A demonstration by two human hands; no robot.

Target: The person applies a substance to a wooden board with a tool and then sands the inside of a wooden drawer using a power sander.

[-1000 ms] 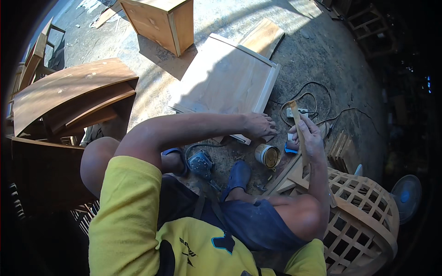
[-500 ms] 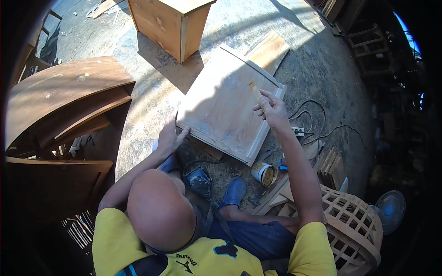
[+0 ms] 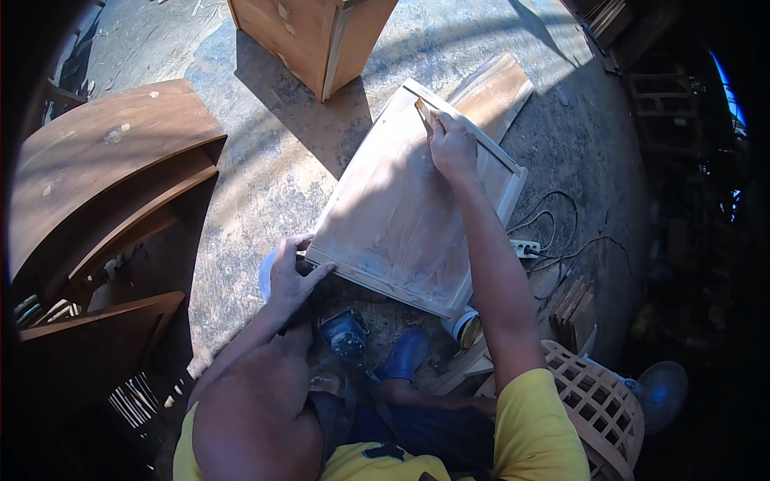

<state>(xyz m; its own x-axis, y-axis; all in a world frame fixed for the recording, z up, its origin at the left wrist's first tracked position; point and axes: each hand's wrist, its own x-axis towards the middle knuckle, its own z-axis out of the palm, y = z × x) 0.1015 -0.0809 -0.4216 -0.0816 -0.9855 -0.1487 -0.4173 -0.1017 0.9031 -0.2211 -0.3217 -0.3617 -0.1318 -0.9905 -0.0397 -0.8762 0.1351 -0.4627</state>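
Observation:
A framed wooden panel (image 3: 401, 216) lies flat on the concrete floor in front of me. My left hand (image 3: 290, 276) grips its near left corner, fingers curled over the frame edge. My right hand (image 3: 451, 144) is stretched out to the panel's far edge and presses a small flat tool, apparently a putty knife (image 3: 423, 112), against the frame there. Pale smears show on the panel's face. My knees and a blue shoe (image 3: 405, 353) sit just under the panel's near edge.
A small round tin (image 3: 465, 327) stands by the panel's near right corner. A blue power sander (image 3: 345, 337) lies by my legs. A power strip (image 3: 525, 248) with cables lies to the right. Curved wooden furniture (image 3: 112, 176) stands left, a wooden box (image 3: 313, 40) ahead, a lattice stool (image 3: 601, 401) at the lower right.
My right hand moved from the tin and tools at the right up to the panel's far edge. My left hand shifted from the panel's right side to its near left corner.

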